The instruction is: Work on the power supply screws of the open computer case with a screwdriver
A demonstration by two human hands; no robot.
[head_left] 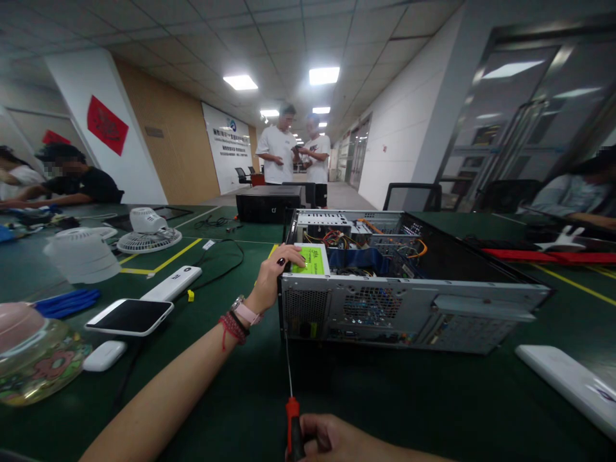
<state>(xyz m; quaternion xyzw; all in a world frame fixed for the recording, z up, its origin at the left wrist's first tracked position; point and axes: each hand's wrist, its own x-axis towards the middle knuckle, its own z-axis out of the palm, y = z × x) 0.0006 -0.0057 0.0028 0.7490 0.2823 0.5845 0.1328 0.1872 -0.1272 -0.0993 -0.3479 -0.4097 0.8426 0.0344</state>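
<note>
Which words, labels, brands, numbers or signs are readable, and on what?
None reads clearly.
Wall sign: lines too small.
Green power-supply label: blurred.
Red poster: blurred.
White T-shirt: lettering blurred.
Left white bar, right white bar: marks too small.
Black computer case: mark blurred.

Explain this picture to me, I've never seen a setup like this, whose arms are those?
There's no robot here: a camera worn on a person's head looks forward and down at that person's own bare hands. The left hand rests on the corner of an opened computer case, fingers over a green label. The right hand holds a red-and-black screwdriver, its shaft pointing toward the case's near panel; I can't tell whether the tip touches. The green table also bears a phone and a white fan.
</note>
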